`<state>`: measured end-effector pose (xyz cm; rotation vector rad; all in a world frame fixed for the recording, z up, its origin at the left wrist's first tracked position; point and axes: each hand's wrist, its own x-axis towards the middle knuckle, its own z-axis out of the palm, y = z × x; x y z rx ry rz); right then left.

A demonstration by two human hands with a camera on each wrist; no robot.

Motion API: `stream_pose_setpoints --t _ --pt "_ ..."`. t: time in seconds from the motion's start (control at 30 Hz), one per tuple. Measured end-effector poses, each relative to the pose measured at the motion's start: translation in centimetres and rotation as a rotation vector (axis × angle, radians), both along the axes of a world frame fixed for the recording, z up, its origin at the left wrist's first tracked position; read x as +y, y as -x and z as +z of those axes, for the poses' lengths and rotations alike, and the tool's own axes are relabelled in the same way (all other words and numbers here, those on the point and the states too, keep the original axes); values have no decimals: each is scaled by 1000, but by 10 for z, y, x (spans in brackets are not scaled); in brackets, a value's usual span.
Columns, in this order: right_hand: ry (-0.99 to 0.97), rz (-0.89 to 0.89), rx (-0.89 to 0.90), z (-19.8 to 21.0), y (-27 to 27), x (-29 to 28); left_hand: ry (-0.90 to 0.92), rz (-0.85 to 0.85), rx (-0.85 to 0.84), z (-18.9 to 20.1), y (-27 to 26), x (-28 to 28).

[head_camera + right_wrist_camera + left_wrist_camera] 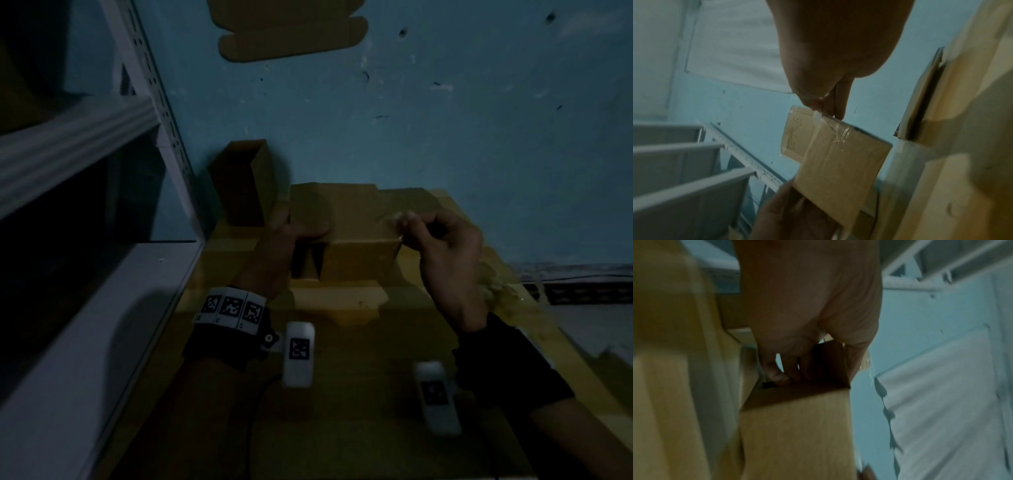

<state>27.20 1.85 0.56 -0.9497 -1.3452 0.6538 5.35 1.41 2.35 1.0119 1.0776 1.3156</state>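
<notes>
Head view: right hand [448, 260] pinches a clear tape strip [391, 219] at the upper right edge of the cardboard box [356, 255]. Left hand [284, 246] grips the box's open left end, fingers inside. The strip is best kept taut and drawn steadily while the left hand braces. Box: small, brown, plain, above the middle of the table [342, 394].

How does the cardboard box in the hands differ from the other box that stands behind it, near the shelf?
The held box is gripped by the left hand, fingers inside its open end; the standing box is untouched. The held box bears clear tape, pinched by the right hand; the standing box shows none. The held box opens sideways; the standing box opens upward. Both are brown cardboard.
</notes>
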Motion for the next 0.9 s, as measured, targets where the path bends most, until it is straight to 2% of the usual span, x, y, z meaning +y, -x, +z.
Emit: stream_pose_setpoints --t 0.13,0.27,0.37,0.5,0.57,0.63,0.73,0.77,0.83,0.9 --pt "20 69 152 5 0 1 -29 -44 -58 0 3 1" --pt "90 114 323 6 0 6 -62 -54 -40 0 2 -1" --pt "153 132 319 11 -1 4 -58 -43 -1 0 3 -1" --pt "145 148 160 16 -6 2 -30 8 68 -2 6 0" --pt "157 129 18 17 -7 -1 -25 28 129 -5 6 0" --pt "185 97 -218 20 -6 -6 -16 33 152 -7 5 1" --pt "213 -69 -726 22 -2 -9 -22 29 179 -7 3 2" --pt "206 -113 -838 21 -1 -8 -35 20 182 -7 2 2" --pt "156 -128 -894 16 -2 -5 -58 -15 190 -7 0 2" --pt "68 -96 -855 12 -6 0 -66 -47 196 -8 -1 1"
